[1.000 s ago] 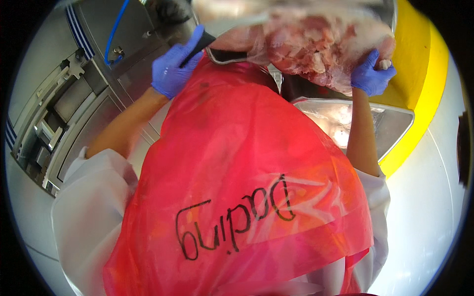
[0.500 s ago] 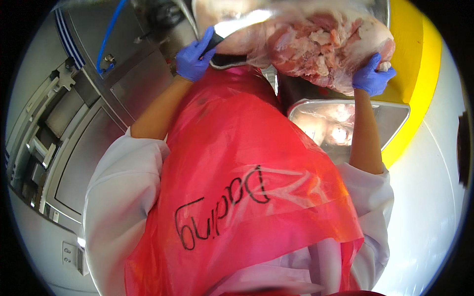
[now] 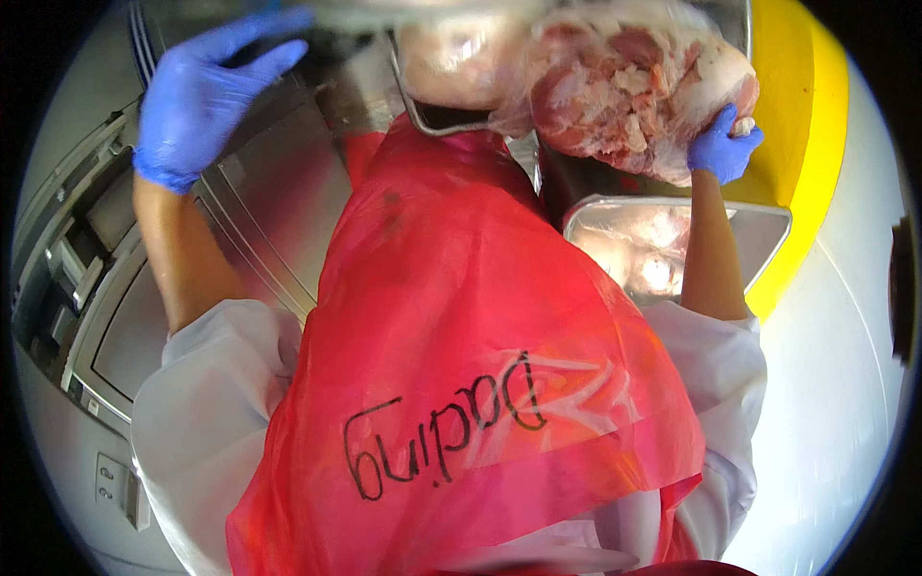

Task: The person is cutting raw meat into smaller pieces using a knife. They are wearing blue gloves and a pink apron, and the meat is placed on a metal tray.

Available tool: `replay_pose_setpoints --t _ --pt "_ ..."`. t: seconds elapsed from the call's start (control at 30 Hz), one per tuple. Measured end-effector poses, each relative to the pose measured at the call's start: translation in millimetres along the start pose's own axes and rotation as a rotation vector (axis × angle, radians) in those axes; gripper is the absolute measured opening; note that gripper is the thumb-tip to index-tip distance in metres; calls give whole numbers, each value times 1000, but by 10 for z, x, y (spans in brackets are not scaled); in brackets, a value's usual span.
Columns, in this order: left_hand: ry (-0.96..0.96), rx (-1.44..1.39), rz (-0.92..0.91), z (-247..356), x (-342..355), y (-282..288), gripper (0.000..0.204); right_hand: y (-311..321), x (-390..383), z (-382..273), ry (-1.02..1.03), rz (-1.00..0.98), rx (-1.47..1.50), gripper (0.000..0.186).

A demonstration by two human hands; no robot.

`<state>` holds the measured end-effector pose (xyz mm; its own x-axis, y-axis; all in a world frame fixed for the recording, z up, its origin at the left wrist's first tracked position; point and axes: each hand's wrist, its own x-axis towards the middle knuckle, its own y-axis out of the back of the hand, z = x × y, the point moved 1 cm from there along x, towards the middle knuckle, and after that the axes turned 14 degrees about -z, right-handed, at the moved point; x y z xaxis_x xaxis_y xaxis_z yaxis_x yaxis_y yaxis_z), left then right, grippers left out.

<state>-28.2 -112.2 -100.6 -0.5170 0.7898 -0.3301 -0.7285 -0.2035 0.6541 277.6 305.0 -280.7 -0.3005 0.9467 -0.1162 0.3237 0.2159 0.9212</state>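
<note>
large lumpy raw meat piece, pink-red with pale fat (image 3: 624,96), sits at upper centre-right, ragged cut side facing the camera, right end rounder and paler. the person's right hand in a blue glove (image 3: 722,149) is clenched on that right end, thumb up along the meat, a small whitish nub showing beside the thumb. left hand, blue glove too (image 3: 197,110), is at upper left, well apart from the meat, blurred, thumb and at least one finger stretched toward the right; a blurry grey-white streak (image 3: 413,17) runs along the top edge right of the fingertips, cannot tell if the hand grasps it or is released. just left of the meat, a smooth pale pink raw piece (image 3: 456,72) lies in a metal tray with a rounded corner (image 3: 415,117). below the meat, a second shiny metal tray (image 3: 754,235) holds pale pink pieces (image 3: 615,245), partly hidden by the right forearm. bright yellow curved band (image 3: 816,125) right of both. nearer the body, a glossy red plastic apron with black handwriting (image 3: 461,288) over white sleeves (image 3: 206,413). far left, grey metal cabinet panel (image 3: 144,317), and a small pale wall socket plate (image 3: 110,480) lower down.
</note>
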Motion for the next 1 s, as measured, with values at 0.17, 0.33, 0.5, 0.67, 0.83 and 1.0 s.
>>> replay_pose_setpoints --t 0.17,0.33,0.5,0.67,0.83,1.0 --pt "69 116 -202 626 99 304 51 17 14 -57 12 -6 30 68" --pt "276 346 -318 1006 379 301 47 -33 45 10 25 -13 10 70" --pt "77 327 -288 935 398 270 44 -27 49 -4 37 -36 34 75" --pt "72 291 -293 962 441 300 43 -114 142 195 121 -19 46 78" --pt "139 510 -310 1250 484 230 41 -45 110 -8 75 -62 53 78" --pt "291 729 -491 2147 945 189 35 0 39 68 28 -37 22 81"
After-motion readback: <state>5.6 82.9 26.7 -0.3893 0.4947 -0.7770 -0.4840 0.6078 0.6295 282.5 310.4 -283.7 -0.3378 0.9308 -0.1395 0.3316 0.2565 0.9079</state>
